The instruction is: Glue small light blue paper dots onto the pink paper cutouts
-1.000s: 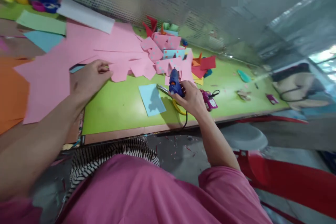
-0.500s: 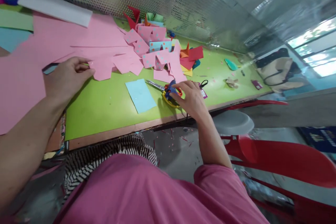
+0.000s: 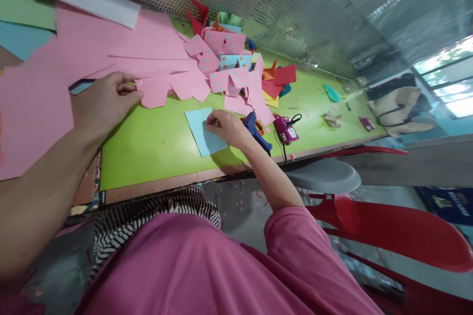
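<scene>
No text is legible, even on the magenta box (image 3: 283,128).

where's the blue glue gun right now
In the head view, the blue glue gun lies right of the light blue paper, between the right hand and the purple box.

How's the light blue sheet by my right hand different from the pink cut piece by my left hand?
The light blue sheet has a simple four-sided outline, while the pink cut piece has angled corners. The light blue sheet lies partly beneath your right hand; the pink cut piece meets your left hand at one end. Both look like plain paper, without dots.
</scene>
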A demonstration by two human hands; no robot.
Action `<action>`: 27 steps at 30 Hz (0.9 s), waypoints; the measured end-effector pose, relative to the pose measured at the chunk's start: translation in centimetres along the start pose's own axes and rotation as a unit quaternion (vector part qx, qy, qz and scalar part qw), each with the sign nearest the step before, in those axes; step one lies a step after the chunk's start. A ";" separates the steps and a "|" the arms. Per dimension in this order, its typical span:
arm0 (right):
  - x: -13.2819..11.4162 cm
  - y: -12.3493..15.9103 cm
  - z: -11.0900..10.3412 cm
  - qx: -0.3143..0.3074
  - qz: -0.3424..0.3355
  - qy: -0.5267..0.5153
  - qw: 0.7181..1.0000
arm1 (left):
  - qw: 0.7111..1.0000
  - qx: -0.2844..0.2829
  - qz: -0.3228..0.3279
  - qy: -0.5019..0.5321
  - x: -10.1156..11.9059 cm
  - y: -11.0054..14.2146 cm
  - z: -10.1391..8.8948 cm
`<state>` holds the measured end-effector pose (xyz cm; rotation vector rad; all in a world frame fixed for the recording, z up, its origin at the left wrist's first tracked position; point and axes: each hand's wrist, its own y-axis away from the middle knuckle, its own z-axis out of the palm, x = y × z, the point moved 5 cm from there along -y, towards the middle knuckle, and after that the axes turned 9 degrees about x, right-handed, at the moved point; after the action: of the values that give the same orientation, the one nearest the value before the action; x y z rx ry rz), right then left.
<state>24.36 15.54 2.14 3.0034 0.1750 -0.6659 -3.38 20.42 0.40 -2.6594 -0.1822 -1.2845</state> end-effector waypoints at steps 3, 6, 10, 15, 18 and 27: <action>-0.2 -0.1 -0.5 -0.001 0.005 -0.018 1.000 | 1.000 -0.009 -0.007 0.005 0.4 0.2 -0.1; -0.1 -0.3 -1.0 0.005 0.009 -0.048 0.999 | 1.000 -0.007 -0.011 0.006 0.4 0.2 -0.1; 0.2 -0.4 -1.0 -0.014 0.009 -0.134 0.991 | 1.000 -0.006 -0.010 0.010 0.1 0.1 0.0; 0.3 -0.5 -1.0 -0.019 -0.007 -0.133 0.991 | 1.000 -0.012 -0.016 0.021 0.0 0.0 0.1; 0.2 -0.6 -1.1 -0.021 -0.007 -0.101 0.995 | 0.999 -0.014 -0.015 0.036 0.3 0.0 0.1; 0.7 -0.6 -1.6 -0.007 0.025 -0.145 0.989 | 0.999 -0.019 -0.034 0.025 1.1 0.4 -0.2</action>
<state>25.57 16.37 3.28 2.8426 0.0882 -1.0761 -2.81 20.04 1.31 -2.6715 -0.2466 -1.3861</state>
